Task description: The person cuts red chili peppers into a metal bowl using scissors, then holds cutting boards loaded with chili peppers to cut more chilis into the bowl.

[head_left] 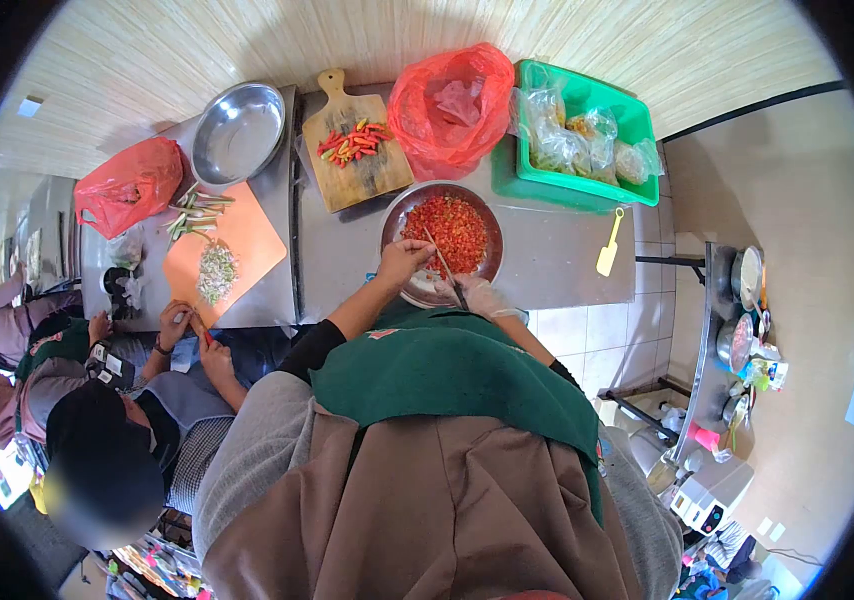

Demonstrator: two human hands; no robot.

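A round metal bowl point(494, 262) full of chopped red chillies point(455, 232) sits at the table's front edge, close to my body. My right hand point(484, 298), in a clear plastic glove, grips a dark-handled knife point(440, 254) whose thin blade points up and left over the bowl. Bare and reaching in from the left, my left hand point(406, 262) is over the bowl's left side with its fingers pinched together near the blade. What those fingers hold is too small to make out.
Behind the bowl stand a wooden board point(347, 180) with whole chillies point(355, 143), a red plastic bag point(450, 110) and a green crate point(587, 182) of bagged food. A yellow spatula point(609, 245) lies right. At left, a co-worker's hands point(175, 325) work by an orange board point(257, 240) and steel basin point(238, 135).
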